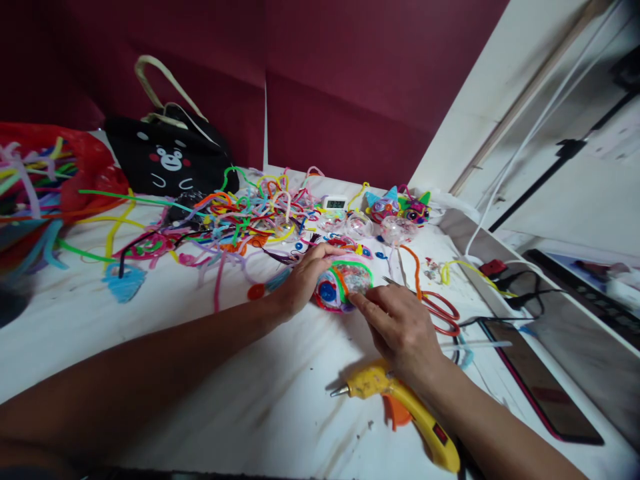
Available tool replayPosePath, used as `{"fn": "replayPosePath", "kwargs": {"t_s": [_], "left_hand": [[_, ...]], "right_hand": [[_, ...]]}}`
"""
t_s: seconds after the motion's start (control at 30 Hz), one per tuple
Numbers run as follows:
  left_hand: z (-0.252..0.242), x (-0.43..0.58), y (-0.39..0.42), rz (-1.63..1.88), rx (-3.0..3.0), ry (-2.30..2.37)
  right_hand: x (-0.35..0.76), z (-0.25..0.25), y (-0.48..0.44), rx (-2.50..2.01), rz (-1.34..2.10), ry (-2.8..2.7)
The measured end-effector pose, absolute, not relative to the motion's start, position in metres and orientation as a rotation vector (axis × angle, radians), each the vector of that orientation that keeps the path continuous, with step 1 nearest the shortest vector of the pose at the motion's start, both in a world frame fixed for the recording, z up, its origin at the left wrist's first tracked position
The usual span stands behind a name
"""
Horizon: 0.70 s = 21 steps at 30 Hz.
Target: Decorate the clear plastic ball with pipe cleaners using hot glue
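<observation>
A clear plastic ball (361, 279) with pipe cleaners stuck on it in green, orange, pink and white, and a blue round eye, rests on the table. My left hand (311, 275) holds it from the left, fingers over its far side. From the right, my right hand (400, 327) presses its index fingertip against the ball, the other fingers curled under; whether something small is pinched there I cannot make out. Beneath my right wrist lies a yellow hot glue gun (370, 380), nozzle pointing left. Red-handled scissors (443, 327) lie just beyond the right hand, partly hidden.
A tangled heap of pipe cleaners (260, 217) spreads behind my left hand, with a red bag (95, 157) and a black bag (170, 160) further left. Clear balls (397, 230), decorated balls (384, 207) and a small clock (335, 203) stand at the back. A phone (545, 380) lies right.
</observation>
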<state>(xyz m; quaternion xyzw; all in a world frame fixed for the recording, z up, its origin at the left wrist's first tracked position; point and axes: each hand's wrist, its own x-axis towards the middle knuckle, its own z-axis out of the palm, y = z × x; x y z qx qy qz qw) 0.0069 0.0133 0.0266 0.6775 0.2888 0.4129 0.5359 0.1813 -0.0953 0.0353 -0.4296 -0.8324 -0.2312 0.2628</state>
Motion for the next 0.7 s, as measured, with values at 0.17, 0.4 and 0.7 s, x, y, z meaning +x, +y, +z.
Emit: {"fn": "replayPosePath", "kwargs": {"t_s": [0.17, 0.4, 0.7], "left_hand": [[0.030, 0.005, 0.009, 0.947, 1.668, 0.695], [0.020, 0.006, 0.014, 0.950, 1.755, 0.665], [0.020, 0.008, 0.014, 0.995, 1.828, 0.694]], "right_hand": [[0.182, 0.034, -0.095, -1.164, -0.633, -2.251], [0.182, 0.035, -0.095, -1.187, -0.620, -2.248], [0.182, 0.036, -0.096, -1.173, -0.541, -2.234]]}}
